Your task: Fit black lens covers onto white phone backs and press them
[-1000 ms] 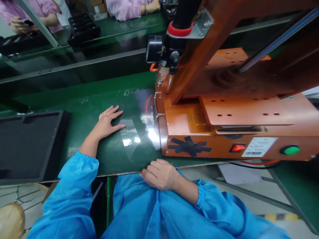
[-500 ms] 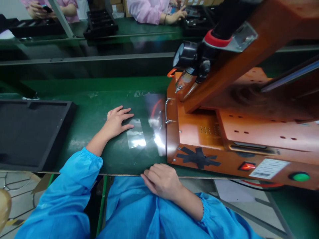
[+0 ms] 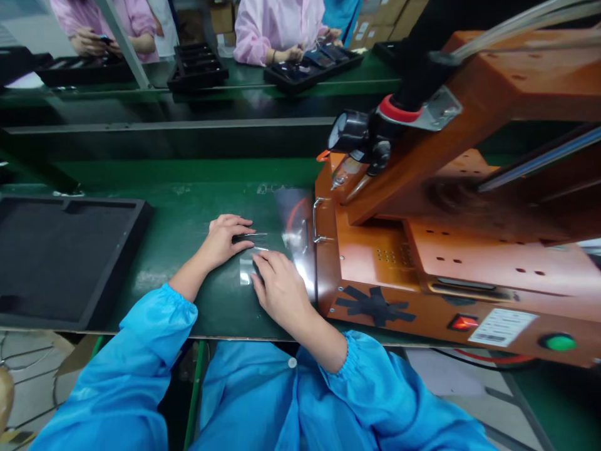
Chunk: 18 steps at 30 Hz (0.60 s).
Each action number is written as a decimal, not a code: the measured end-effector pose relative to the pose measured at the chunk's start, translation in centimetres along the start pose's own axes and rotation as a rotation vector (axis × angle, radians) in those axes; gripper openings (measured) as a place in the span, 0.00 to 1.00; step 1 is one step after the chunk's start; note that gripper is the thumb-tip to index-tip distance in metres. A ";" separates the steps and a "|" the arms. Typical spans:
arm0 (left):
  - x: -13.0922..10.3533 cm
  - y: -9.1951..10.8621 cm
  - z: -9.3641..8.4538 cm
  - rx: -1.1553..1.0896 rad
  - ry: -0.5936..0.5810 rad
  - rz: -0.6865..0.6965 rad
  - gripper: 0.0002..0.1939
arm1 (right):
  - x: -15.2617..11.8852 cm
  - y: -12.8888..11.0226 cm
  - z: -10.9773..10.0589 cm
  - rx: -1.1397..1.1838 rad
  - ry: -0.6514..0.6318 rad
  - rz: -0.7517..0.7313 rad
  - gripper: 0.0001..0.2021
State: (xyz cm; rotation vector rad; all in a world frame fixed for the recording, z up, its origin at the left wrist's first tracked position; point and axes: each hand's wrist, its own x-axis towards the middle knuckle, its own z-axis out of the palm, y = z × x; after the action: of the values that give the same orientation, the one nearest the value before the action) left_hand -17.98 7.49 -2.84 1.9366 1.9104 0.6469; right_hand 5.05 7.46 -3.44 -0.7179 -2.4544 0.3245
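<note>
A small clear plastic film (image 3: 246, 273) lies on the green bench top in front of me, glossy with reflections and partly covered by my hands. My left hand (image 3: 224, 241) is at its far left side, fingers bent and thumb below them, with thin shiny film edges showing at the fingertips. From the right, my right hand (image 3: 284, 293) reaches over the film, its thumb and forefinger curled at the near right part. The exact contact under the right fingertips is hidden. Just right of the hands, a larger clear sheet (image 3: 295, 216) lies against the orange machine (image 3: 328, 250).
The orange press with a metal handle (image 3: 315, 219), gauge (image 3: 346, 130), red switch (image 3: 464, 322) and green button (image 3: 557, 342) fills the right. A black foam tray (image 3: 61, 263) lies at left. Across the bench, people in pink sleeves (image 3: 251, 37) work over black trays (image 3: 312, 67).
My right hand has risen from the bench's front edge onto the film. The left hand's spread fingers have bent in at the film. Across the bench, a black tray has shifted left.
</note>
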 end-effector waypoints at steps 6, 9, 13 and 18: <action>0.1 0.6 -0.2 -0.091 -0.039 0.007 0.02 | 2.8 -0.4 -1.4 -0.101 0.040 0.038 0.17; 0.0 0.5 -0.2 -0.097 -0.091 0.046 0.03 | 4.2 -0.4 -1.2 -0.169 0.000 0.067 0.14; 0.0 0.4 -0.1 -0.109 -0.095 0.076 0.03 | 4.7 -0.2 -0.5 -0.207 -0.010 0.068 0.10; 0.0 0.3 -0.2 -0.107 -0.121 0.087 0.05 | 4.2 -0.1 -0.2 -0.234 -0.004 0.038 0.11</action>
State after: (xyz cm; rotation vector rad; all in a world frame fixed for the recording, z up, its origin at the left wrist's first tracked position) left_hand -17.86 7.47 -2.51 1.9543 1.6929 0.6282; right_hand 2.16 9.75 -1.37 -0.8627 -2.5109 0.0523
